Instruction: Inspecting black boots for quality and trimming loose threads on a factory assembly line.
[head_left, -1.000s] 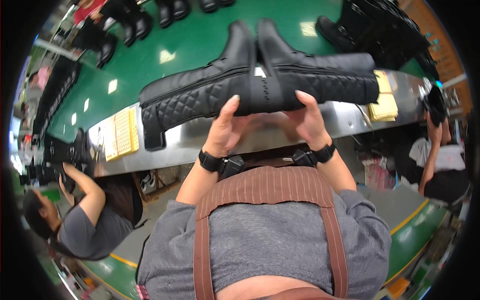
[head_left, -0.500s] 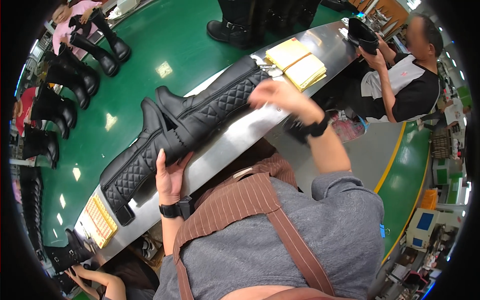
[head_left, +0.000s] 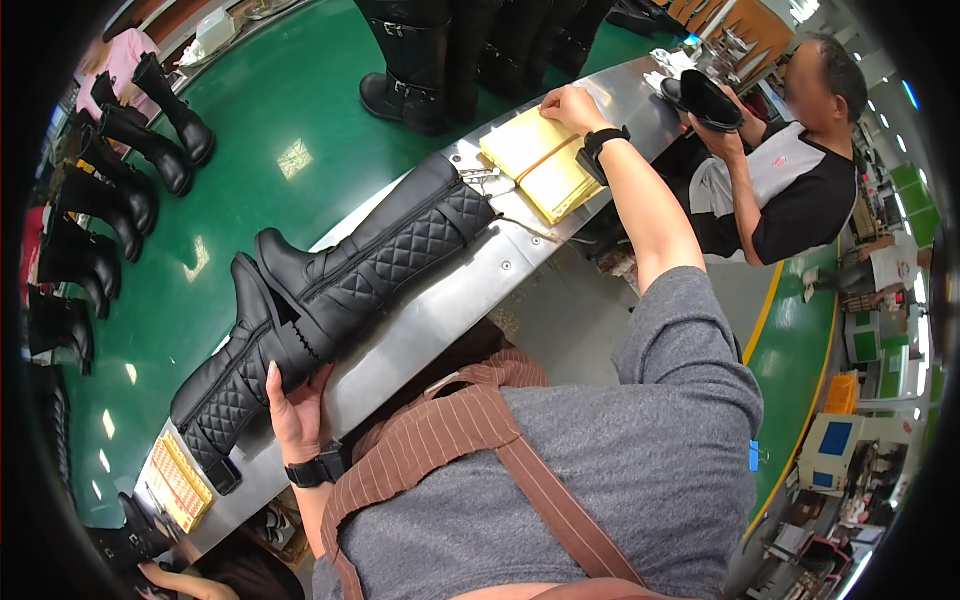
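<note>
Two black quilted boots lie on their sides along the metal strip, meeting foot to foot. My left hand (head_left: 297, 412) cups the left boot (head_left: 235, 385) at its foot end, thumb up along the side, with the other fingers partly hidden under the boot. The right boot (head_left: 385, 240) stretches up and away, a zip along its shaft. Just past its top lies a stack of yellow paper (head_left: 540, 165) with a brown band around it. At the far edge of this stack my right hand (head_left: 572, 108) pinches, its fingertips closed on the paper.
A second paper bundle (head_left: 178, 482) lies by the left boot's top. Tall black buckled boots (head_left: 405, 70) stand on the green table (head_left: 300, 60), with more boots along its left side. A co-worker (head_left: 775, 170) at right holds a black boot (head_left: 710, 100).
My right hand has moved from beside the right boot's top to the yellow paper stack and closed on its edge. My left hand stays at the left boot. The view has shifted.
</note>
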